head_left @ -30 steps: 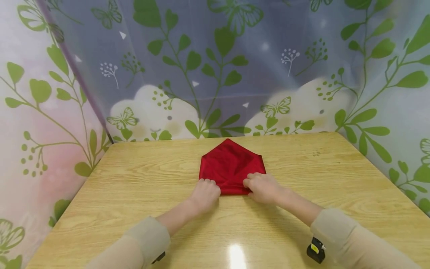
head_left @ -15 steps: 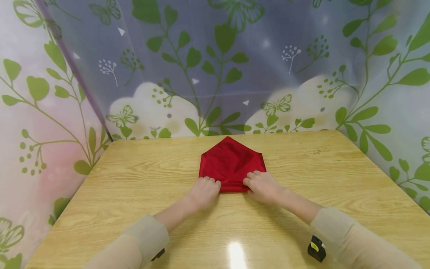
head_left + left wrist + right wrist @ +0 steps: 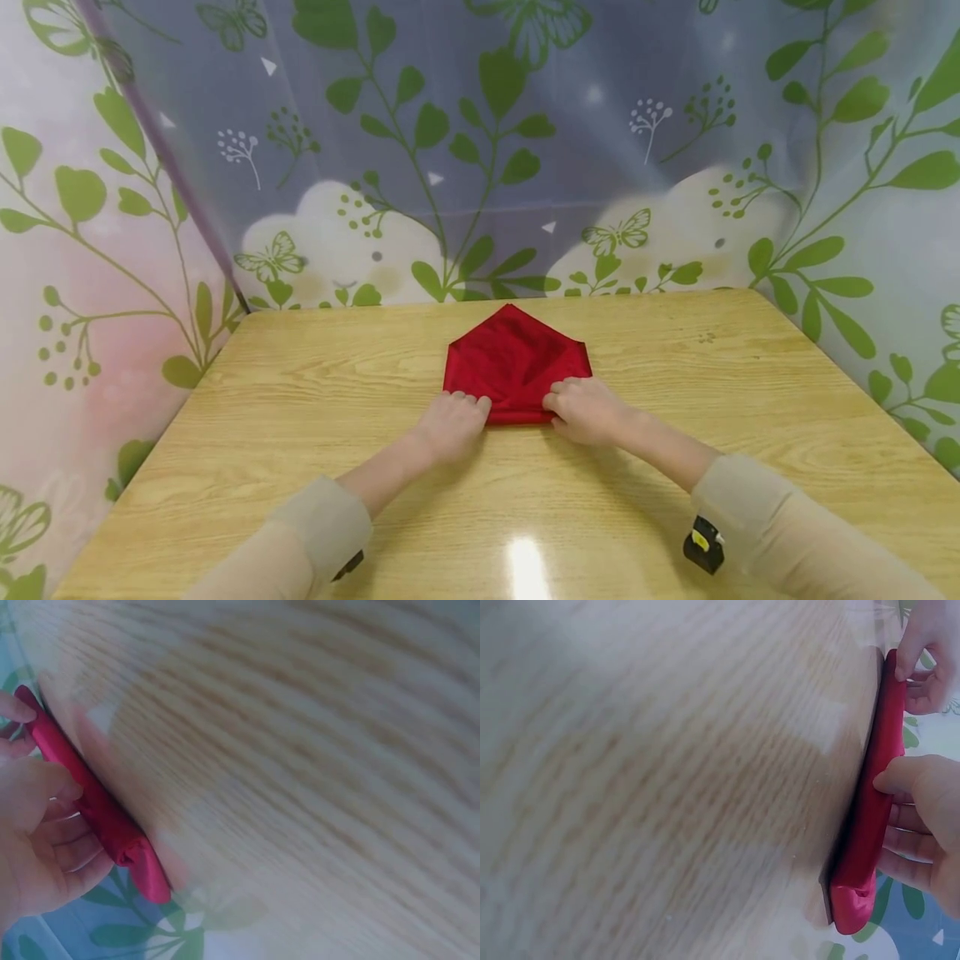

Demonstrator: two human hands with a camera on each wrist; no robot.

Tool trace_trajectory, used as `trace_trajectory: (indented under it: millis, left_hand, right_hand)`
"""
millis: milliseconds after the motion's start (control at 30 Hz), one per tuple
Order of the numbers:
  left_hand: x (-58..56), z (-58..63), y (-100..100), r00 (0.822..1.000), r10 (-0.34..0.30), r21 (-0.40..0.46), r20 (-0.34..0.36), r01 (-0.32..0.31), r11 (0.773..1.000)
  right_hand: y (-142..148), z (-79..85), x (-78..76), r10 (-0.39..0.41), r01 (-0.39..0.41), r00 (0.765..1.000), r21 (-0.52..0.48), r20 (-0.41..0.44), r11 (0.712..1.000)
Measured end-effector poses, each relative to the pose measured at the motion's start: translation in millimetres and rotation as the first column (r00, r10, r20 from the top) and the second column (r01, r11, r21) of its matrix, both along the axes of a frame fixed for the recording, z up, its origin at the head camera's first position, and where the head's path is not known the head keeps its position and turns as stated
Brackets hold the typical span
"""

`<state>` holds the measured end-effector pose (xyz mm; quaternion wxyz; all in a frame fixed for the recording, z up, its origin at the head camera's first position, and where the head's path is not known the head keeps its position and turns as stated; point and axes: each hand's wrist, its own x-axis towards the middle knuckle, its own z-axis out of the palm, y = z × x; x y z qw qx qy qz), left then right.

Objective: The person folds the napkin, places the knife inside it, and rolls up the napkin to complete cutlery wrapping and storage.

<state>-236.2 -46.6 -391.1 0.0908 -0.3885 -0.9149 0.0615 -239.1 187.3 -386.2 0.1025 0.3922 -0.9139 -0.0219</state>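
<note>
A red satin cloth [image 3: 517, 354] lies folded on the table in the head view, five-sided with its point facing away. Along its near edge runs a thick roll, which the right wrist view shows as a long red tube [image 3: 866, 814]. My left hand [image 3: 453, 423] grips the roll's left end, thumb on the near side and fingers curled over the top. At the other end my right hand [image 3: 588, 408] holds the roll the same way. A short stretch of roll shows between the hands. In the left wrist view, a twisted end of the cloth [image 3: 146, 874] sticks out past the fingers.
The wooden table [image 3: 337, 358] carries the cloth near its far middle. Behind it hangs a leaf-printed curtain [image 3: 465, 150], with similar printed sheets on both sides. A small black device [image 3: 703, 543] sits under the right sleeve cuff [image 3: 738, 492].
Both hands have shifted slightly away from the body with the rolled near edge, and the flat part of the cloth looks a little shorter. The head view has tilted slightly.
</note>
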Motion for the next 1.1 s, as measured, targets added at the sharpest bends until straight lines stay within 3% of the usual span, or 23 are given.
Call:
trace_trajectory:
  millis: [233, 533, 767, 1100]
  left_hand:
    - [-1.0, 7.9, -1.0, 0.994, 0.022, -0.013, 0.103, -0.021, 1.000]
    - [-3.5, 12.7, -4.3, 0.963, 0.026, 0.018, 0.267, -0.032, 0.999]
    - [-4.8, 12.2, -7.2, 0.965, -0.032, 0.066, 0.260, 0.015, 0.998]
    - [-4.5, 12.2, -5.8, 0.971, -0.012, 0.104, 0.238, -0.013, 0.995]
  right_hand:
    - [0.1, 6.4, 0.2, -0.010, 0.010, 0.996, 0.005, 0.091, 1.000]
    - [0.0, 12.1, 1.1, 0.022, -0.015, 0.978, -0.033, 0.206, 0.999]
    - [0.8, 20.4, -0.5, -0.015, 0.031, 0.937, -0.040, 0.348, 0.999]
    - [-0.2, 22.5, -4.6, -0.069, 0.093, 0.897, -0.033, 0.437, 0.995]
